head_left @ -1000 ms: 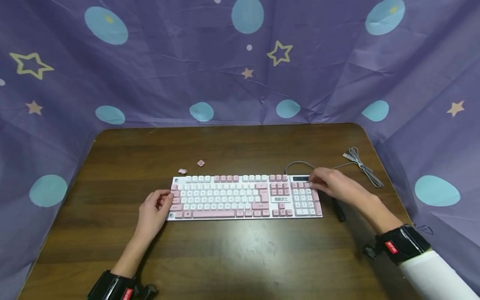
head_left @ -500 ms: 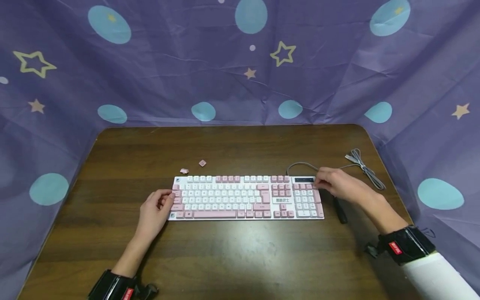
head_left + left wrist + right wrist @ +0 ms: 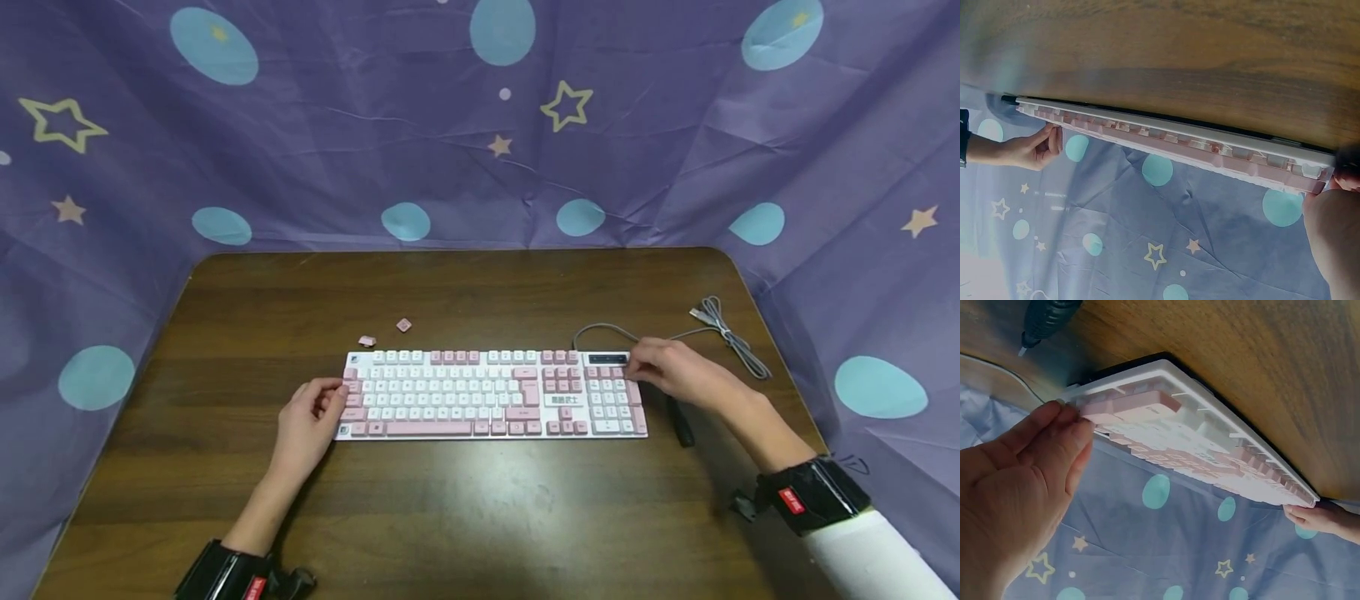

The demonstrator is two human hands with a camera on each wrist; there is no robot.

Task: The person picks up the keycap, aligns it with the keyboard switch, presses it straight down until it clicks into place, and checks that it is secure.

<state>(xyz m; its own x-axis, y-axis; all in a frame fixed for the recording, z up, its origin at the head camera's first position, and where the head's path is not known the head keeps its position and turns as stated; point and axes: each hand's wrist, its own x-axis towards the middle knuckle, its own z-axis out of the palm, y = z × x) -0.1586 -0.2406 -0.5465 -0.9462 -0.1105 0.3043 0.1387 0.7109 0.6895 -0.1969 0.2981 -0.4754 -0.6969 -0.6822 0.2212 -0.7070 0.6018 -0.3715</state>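
Observation:
A white and pink keyboard (image 3: 450, 398) lies flat on the wooden table. At its left end my left hand (image 3: 305, 425) grips the edge, thumb and curled fingers against the side. My right hand (image 3: 678, 371) pinches the upper right corner, beside the dark strip (image 3: 606, 359) above the number keys. In the right wrist view, the thumb and fingertips of that hand (image 3: 1041, 456) meet at the keyboard's edge, next to a pink key (image 3: 1132, 407). The left wrist view shows the keyboard (image 3: 1172, 140) edge-on, with a hand at either end.
Two loose pink keycaps, one (image 3: 404, 325) and another (image 3: 367, 341), lie behind the keyboard. A grey USB cable (image 3: 738, 348), bundled, rests at the back right. Right of the keyboard lies a screwdriver with a black handle (image 3: 681, 423). A purple curtain (image 3: 450, 167) hangs behind the table.
My right hand has shifted slightly right along the corner, uncovering more of the dark strip. The left hand keeps its hold, and the head view has shifted a little.

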